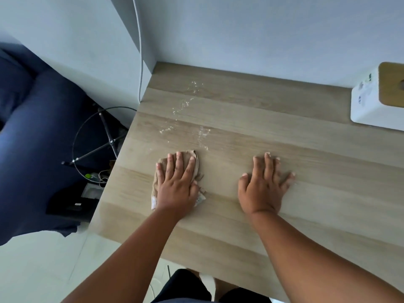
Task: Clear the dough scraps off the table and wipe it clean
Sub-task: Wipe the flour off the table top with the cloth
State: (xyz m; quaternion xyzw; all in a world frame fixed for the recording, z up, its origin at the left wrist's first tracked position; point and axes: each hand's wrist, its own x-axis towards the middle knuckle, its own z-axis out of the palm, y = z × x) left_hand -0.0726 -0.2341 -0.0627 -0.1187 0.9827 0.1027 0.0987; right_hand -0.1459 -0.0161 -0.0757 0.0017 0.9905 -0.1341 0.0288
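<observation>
Wooden and pale, the table [273, 132] is being wiped, so the step in hand is judged to be the wiping rather than the gathering of scraps. A beige cloth [194, 159] is pressed flat against the wood under the left hand [177, 184], whose fingers are held straight and slightly spread on top of it; nothing is gripped or pinched. The right hand [263, 186] is laid palm down on bare wood, well apart from the cloth, fingers likewise straight and splayed, and nothing is held by it; it is judged to serve as a brace. White floury specks [185, 106] are seen scattered beyond the cloth, in a loose trail running from just past the fingertips toward the far left corner by the wall, with a second small patch slightly to the right. No larger lumps of dough can be made out. A white box [371, 99] is stood at the far right edge, clear of the mess. For the next move, the cloth is expected to be pushed forward and leftward through the specks, with pressure kept even so that the crumbs are gathered inside the cloth rather than swept off the left edge onto the floor.
</observation>
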